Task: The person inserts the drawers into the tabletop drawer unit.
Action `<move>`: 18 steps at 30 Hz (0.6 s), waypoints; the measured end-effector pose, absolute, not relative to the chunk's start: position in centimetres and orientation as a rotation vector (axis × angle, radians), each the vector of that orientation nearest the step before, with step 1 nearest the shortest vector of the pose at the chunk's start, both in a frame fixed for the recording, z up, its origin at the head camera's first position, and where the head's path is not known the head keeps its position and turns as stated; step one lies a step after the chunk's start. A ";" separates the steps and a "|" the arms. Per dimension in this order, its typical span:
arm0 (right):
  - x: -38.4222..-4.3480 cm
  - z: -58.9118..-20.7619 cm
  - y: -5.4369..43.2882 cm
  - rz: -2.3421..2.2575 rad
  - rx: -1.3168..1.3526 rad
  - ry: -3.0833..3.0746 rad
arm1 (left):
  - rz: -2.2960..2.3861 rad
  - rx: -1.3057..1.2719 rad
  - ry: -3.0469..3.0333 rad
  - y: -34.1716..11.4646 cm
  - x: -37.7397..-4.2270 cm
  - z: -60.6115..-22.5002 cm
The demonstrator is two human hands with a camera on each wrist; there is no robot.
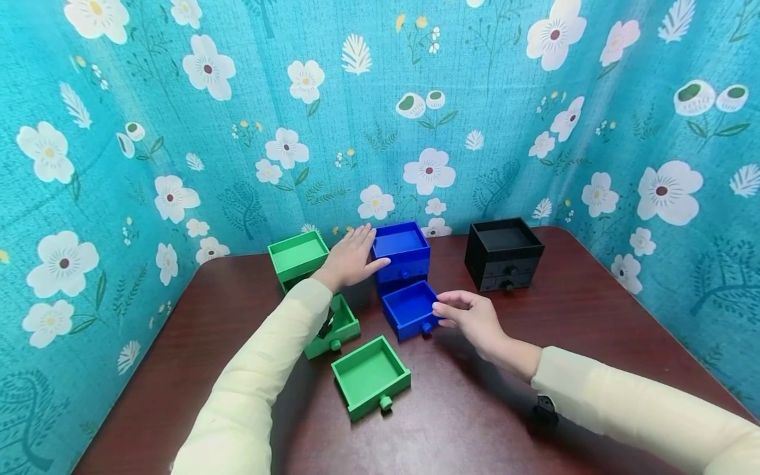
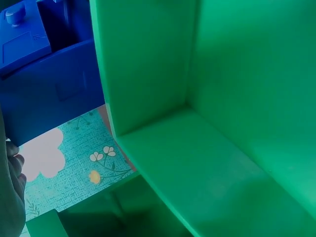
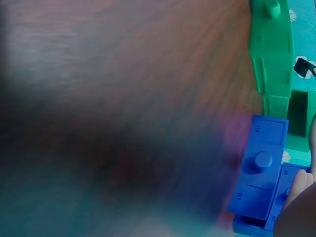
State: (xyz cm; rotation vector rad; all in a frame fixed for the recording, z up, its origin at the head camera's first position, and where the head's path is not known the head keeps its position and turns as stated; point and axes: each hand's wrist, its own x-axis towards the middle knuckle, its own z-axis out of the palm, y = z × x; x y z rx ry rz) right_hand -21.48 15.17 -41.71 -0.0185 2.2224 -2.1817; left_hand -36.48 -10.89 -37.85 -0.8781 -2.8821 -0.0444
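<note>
The left hand [image 1: 350, 258] lies flat, fingers straight, against the blue cabinet [image 1: 402, 254] at the table's back; the right hand [image 1: 469, 318] pinches the half-out blue drawer [image 1: 410, 309]; a skewed push could jam it, or shove the cabinet into the green one [image 1: 298, 257].

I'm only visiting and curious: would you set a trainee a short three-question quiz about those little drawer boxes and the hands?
1. True or false: the black drawer box has a drawer pulled out.
2. Which drawer lies fully out on the table: A green, B blue, C black?
3. Fill in: the left hand rests flat against the ____ drawer box.

Key: 1 false, both drawers look closed. 2 A, the loose green drawer. 3 blue; the right hand is at its pulled-out blue drawer.
</note>
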 end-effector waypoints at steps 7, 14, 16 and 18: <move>-20.5 -42.8 15.7 -2.202 -0.043 2.189 | -0.052 -0.878 -2.873 -10.9 -36.4 -37.9; -20.1 -44.0 15.5 -2.168 -0.046 2.202 | -0.083 -0.870 -2.886 -10.9 -36.4 -38.0; -20.0 -44.2 15.4 -2.144 -0.022 2.210 | -0.088 -0.874 -2.879 -10.9 -36.4 -38.0; -19.9 -44.4 15.3 -2.117 0.005 2.221 | -0.092 -0.876 -2.878 -10.9 -36.4 -38.0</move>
